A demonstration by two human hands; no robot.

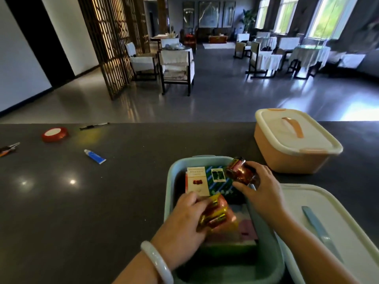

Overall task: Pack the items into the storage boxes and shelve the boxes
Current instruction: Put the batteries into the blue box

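An open light-blue storage box [171, 177] stands on the dark counter in front of me, holding a white carton [196, 181], a green striped packet [218, 179] and other flat packs. My left hand [184, 226] grips a shiny orange-gold packet [217, 214] over the box. My right hand [262, 191] holds a small dark red jar [240, 171] above the box's far right corner. The box's white lid [328, 222] with a blue handle lies to the right.
A closed orange storage box [291, 152] with a white lid stands at the back right. On the counter to the left lie a blue-and-white tube [94, 156], a red ribbon roll [55, 134], a dark pen [94, 126] and pliers [8, 149]. Chairs and tables stand beyond.
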